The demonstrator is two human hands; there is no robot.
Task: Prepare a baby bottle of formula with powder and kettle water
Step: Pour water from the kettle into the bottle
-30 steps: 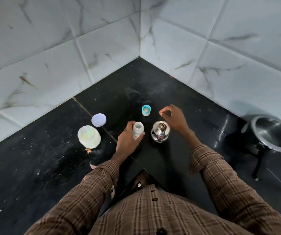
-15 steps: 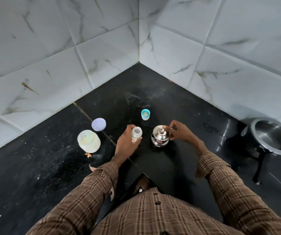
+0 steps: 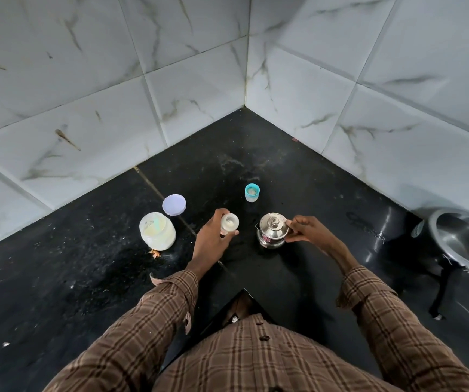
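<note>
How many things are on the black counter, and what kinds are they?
Bottle: 1
Kettle: 1
Powder jar: 1
Jar lid: 1
Blue cap: 1
Steel pot: 1
Total: 6

left hand (image 3: 213,241) round bottle (image 3: 229,224), right hand (image 3: 308,232) at kettle (image 3: 272,232)
</note>
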